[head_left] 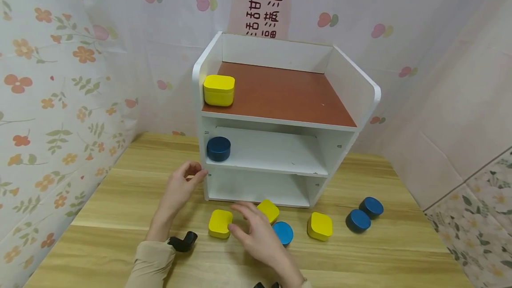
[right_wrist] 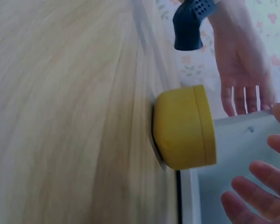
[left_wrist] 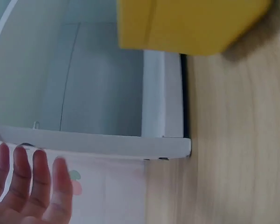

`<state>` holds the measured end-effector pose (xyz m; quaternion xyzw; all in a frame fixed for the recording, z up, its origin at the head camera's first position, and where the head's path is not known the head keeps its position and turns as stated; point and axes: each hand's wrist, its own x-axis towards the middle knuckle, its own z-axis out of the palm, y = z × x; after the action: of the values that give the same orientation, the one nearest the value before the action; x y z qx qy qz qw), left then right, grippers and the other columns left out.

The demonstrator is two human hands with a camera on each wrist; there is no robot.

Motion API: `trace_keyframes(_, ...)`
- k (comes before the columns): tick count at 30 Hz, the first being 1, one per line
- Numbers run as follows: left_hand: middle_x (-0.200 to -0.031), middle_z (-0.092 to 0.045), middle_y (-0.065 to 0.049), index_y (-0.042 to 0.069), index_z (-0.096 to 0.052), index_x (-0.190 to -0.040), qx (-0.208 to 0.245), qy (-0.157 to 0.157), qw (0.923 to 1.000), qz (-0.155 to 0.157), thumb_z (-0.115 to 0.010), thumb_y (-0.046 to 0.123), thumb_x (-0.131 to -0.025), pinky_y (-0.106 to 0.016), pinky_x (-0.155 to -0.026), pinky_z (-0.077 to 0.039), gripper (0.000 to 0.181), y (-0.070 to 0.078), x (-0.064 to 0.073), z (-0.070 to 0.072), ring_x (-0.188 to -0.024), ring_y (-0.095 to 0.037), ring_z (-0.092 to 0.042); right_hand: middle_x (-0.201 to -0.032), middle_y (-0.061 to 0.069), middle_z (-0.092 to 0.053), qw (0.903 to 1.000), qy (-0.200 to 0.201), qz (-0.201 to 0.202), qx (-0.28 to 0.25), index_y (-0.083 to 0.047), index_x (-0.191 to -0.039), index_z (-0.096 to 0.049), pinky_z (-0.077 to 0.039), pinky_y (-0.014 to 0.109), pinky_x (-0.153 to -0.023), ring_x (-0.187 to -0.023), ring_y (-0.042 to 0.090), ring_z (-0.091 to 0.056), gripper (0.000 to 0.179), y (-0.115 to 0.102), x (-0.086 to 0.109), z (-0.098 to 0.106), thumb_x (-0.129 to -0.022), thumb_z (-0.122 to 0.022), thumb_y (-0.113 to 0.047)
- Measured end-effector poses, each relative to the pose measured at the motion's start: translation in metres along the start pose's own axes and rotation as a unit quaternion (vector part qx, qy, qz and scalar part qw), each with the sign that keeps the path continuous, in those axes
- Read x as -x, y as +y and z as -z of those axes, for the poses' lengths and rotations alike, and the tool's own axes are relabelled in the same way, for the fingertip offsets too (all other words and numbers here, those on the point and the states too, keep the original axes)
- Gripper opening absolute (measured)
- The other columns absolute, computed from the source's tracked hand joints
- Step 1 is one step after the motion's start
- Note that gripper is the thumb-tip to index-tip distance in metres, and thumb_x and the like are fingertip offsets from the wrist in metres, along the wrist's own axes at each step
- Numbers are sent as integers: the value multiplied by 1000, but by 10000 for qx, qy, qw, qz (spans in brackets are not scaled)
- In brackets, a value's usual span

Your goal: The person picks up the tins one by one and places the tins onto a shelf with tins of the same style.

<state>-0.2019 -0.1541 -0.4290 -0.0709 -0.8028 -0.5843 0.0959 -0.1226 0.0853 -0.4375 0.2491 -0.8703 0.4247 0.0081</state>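
A white shelf unit [head_left: 264, 170] with a brown top stands on the wooden table. My left hand [head_left: 182, 188] is at its left side panel; the fingers [left_wrist: 60, 186] show beside that panel in the left wrist view. Whether they touch it I cannot tell. My right hand [head_left: 258, 237] hovers with spread fingers just right of a yellow rounded-square box [head_left: 220, 223]. In the right wrist view a gap separates that box [right_wrist: 182, 128] from the fingers [right_wrist: 259, 193]. Behind the right hand are another yellow box [head_left: 269, 210] and a blue round tin [head_left: 283, 233], both partly covered.
A yellow box [head_left: 219, 90] sits at the left of the unit's top, and a dark blue tin [head_left: 218, 149] at the left of the middle shelf. Rightward on the table are a yellow box [head_left: 320, 226] and two blue tins [head_left: 358, 221]. Patterned cloth [head_left: 168, 34] hangs behind.
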Motion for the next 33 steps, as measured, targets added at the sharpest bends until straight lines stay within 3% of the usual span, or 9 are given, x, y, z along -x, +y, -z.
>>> trace_keyframes(6, -111, -55, -13, 2, -55, -112, 626, -267, 9970, 375, -64, 34, -96, -25, -86, -49, 37, -6, -2, 0, -107, -27, -51, -134, 2, -54, 9991, 29, -204, -369, -11, -130, -59, -51, 39, -91, -117, 23, -53, 39, 4, -6, -12, -94, -68, -22)
trace_keyframes(12, -115, -55, -13, 3, -55, -115, 643, -313, 9959, 557, -64, 40, -95, -34, -93, -46, 43, -6, -2, 0, -111, -27, -49, -130, -3, -57, 9987, -8, -308, -406, -13, -130, -60, -50, 38, -91, -113, 21, -55, 42, 5, -12, -20, -90, -73, -20)
trace_keyframes(19, -112, -54, -14, 2, -54, -114, 885, -335, 9947, 410, -64, 35, -96, -50, -95, -47, 39, -4, -3, 1, -107, -28, -51, -133, -2, -56, 9981, -279, -513, -181, -14, -135, -56, -45, 40, -97, -115, 19, -54, 54, 9, -22, -28, -86, -77, -26)
trace_keyframes(24, -110, -54, -14, 1, -54, -112, 929, -309, 9945, 383, -64, 33, -96, -43, -92, -50, 37, -5, -4, 0, -104, -27, -51, -134, -1, -54, 9961, -499, -659, -309, -16, -137, -54, -41, 42, -102, -115, 17, -52, 60, 13, -27, -33, -84, -78, -32)
trace_keyframes(33, -107, -54, -12, 1, -53, -113, 941, -304, 9942, 412, -62, 25, -98, -40, -90, -50, 30, -6, -4, 0, -102, -24, -50, -134, -3, -54, 9941, -718, -800, -135, -21, -138, -53, -45, 37, -94, -105, 14, -53, 68, 17, -29, -39, -79, -83, -34)
